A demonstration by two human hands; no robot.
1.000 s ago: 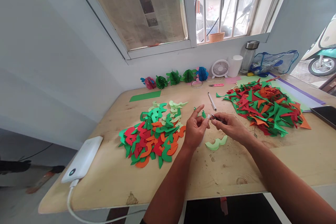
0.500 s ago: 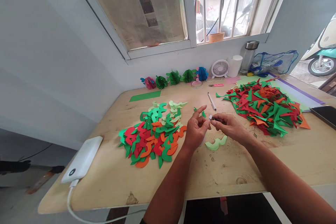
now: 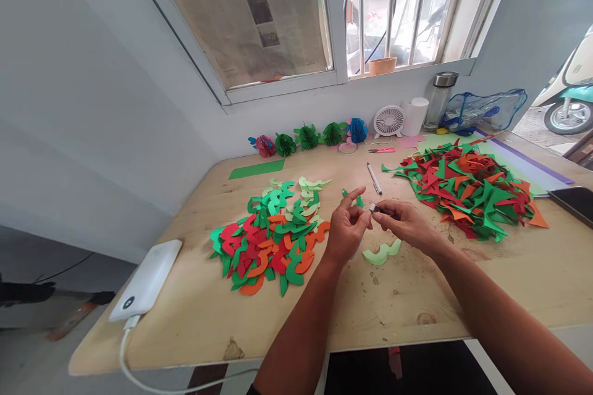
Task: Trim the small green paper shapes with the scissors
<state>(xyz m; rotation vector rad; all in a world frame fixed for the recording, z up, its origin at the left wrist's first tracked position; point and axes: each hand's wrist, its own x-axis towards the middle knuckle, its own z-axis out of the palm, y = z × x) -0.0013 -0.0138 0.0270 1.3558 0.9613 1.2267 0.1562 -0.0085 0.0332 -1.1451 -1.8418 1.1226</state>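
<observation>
Head view: fingertips meet at a small pale-ended item (image 3: 372, 207) above the wooden table (image 3: 393, 321).
The right hand (image 3: 404, 222) pinches the item's dark end; the left hand (image 3: 346, 231) seems to pinch its pale end, thumb against bent finger. It is too small to identify. Gripping from both sides probably steadies it. A light-green scalloped paper strip (image 3: 380, 253) lies just nearer the body than the fingertips, and a white pen (image 3: 374, 179) lies just beyond them. Curvy paper cut-outs (image 3: 266, 241) spread left of the fingers and pointed paper scraps (image 3: 472, 188) heap well to their right, perhaps so the two stay unmixed. The left index finger points forward and slightly right, free of the pinch; the right fingers curl inward, and both forearms angle toward each other.
</observation>
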